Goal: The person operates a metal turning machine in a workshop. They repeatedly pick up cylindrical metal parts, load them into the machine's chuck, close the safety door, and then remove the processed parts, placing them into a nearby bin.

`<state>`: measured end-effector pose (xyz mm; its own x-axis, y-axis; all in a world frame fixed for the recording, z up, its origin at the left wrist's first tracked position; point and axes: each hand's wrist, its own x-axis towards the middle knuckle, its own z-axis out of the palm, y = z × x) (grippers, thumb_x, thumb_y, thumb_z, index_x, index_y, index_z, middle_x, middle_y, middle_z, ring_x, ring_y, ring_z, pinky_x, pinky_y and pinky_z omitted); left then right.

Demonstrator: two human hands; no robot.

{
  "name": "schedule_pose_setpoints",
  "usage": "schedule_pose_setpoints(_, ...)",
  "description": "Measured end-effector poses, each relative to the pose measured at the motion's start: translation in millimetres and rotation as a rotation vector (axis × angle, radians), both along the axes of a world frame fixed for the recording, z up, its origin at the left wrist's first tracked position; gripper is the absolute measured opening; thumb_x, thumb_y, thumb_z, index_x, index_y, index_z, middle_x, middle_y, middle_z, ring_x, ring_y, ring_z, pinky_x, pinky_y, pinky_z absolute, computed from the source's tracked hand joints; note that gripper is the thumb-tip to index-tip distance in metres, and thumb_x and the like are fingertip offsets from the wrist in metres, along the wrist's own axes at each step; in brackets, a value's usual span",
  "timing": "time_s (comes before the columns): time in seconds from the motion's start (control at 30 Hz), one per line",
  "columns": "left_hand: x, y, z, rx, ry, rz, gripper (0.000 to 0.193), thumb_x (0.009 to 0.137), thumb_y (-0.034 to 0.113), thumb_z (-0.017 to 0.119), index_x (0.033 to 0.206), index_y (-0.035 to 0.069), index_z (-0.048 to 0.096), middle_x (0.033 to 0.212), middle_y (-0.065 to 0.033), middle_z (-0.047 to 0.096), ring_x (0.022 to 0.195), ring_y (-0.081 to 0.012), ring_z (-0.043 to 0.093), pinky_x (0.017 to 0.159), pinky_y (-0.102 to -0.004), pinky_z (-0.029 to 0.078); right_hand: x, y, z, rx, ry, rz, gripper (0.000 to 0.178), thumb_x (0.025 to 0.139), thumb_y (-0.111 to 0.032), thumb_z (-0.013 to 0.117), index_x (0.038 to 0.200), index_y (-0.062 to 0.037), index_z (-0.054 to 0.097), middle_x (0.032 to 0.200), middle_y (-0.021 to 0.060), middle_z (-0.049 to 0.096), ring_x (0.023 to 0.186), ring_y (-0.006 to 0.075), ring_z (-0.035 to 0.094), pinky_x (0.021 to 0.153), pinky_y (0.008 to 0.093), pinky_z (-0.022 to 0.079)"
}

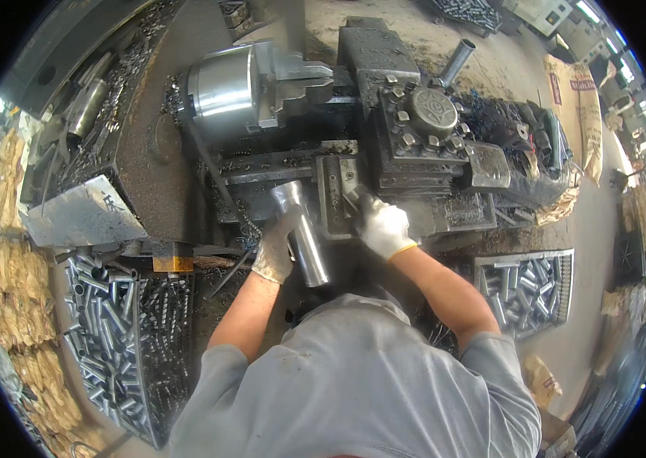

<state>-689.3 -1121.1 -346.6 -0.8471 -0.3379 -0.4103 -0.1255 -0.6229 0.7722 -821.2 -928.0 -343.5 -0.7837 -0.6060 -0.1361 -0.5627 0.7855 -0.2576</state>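
My left hand (275,248), in a dirty grey glove, is closed round a shiny metal tube (309,248). The tube stands at a tilt in front of the lathe, its far end flared or wider. My right hand (385,227) wears a pale glove with darkened fingertips. Its fingers are curled at a small dark metal piece on the lathe's carriage (332,200); what lies between them is hidden. Beyond the hands is the lathe chuck (223,82) with stepped jaws, and no part is seen in them. A square tool post (423,126) with several bolts sits behind my right hand.
A bin of metal tubes (109,328) stands at the left, beside dark shavings (164,336). Another crate of tubes (525,286) is at the right. A bent sheet-metal plate (82,214) juts out at the left. Stacked sacks (17,290) line the far left.
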Motion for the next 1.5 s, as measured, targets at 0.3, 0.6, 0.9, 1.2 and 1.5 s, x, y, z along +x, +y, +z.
schedule_pose_setpoints(0.3, -46, 33, 30, 0.085, 0.338, 0.096, 0.06, 0.11, 0.051, 0.054, 0.148, 0.004, 0.055, 0.138, -0.0122, 0.066, 0.127, -0.0281, 0.063, 0.116, -0.0427, 0.046, -24, -16, 69, -0.518, -0.799, -0.066, 0.068, 0.083, -0.041, 0.087, 0.131, 0.0026, 0.066, 0.11, 0.0157, 0.077, 0.095, 0.0207, 0.074, 0.091, 0.0376, 0.06)
schedule_pose_setpoints(0.6, -113, -11, 34, -1.219, -0.185, -0.755, 0.047, 0.099, 0.033, 0.071, 0.132, 0.0, 0.064, 0.121, -0.0211, 0.072, 0.109, -0.0302, 0.072, 0.096, -0.0407, 0.059, -100, 0, 191, -0.745, -0.16, 0.523, 0.089, 0.069, -0.029, 0.093, 0.145, 0.0005, 0.057, 0.12, 0.0246, 0.075, 0.104, 0.0357, 0.078, 0.096, 0.0427, 0.063)
schedule_pose_setpoints(0.9, 17, -26, -27, -0.81, -0.212, 0.198, 0.024, 0.103, 0.017, 0.073, 0.122, 0.002, 0.071, 0.101, -0.0029, 0.071, 0.091, -0.0123, 0.063, 0.085, -0.0285, 0.053, -288, -100, 186, 0.592, 0.361, 0.612, 0.038, 0.08, -0.032, 0.084, 0.11, -0.0107, 0.078, 0.101, 0.0159, 0.081, 0.094, 0.0335, 0.079, 0.086, 0.0438, 0.063)
schedule_pose_setpoints(1.2, 188, -87, -125, -0.019, -0.096, 0.973, 0.056, 0.109, 0.062, 0.049, 0.108, 0.009, 0.066, 0.11, -0.0114, 0.069, 0.108, -0.0322, 0.064, 0.094, -0.053, 0.05, -325, -140, 105, -0.067, -0.325, 0.715, 0.07, 0.072, -0.048, 0.087, 0.123, -0.0016, 0.072, 0.103, 0.0222, 0.079, 0.094, 0.0361, 0.076, 0.085, 0.046, 0.059)
schedule_pose_setpoints(1.5, 216, -142, -85, 0.256, -0.056, 0.868, 0.038, 0.109, 0.051, 0.055, 0.088, 0.02, 0.061, 0.071, 0.0056, 0.055, 0.059, -0.0134, 0.05, 0.054, -0.029, 0.04, -323, -169, 89, 0.027, -0.348, 0.659, 0.066, 0.075, -0.032, 0.088, 0.13, -0.0017, 0.069, 0.105, 0.0159, 0.079, 0.094, 0.0259, 0.075, 0.083, 0.0418, 0.059)
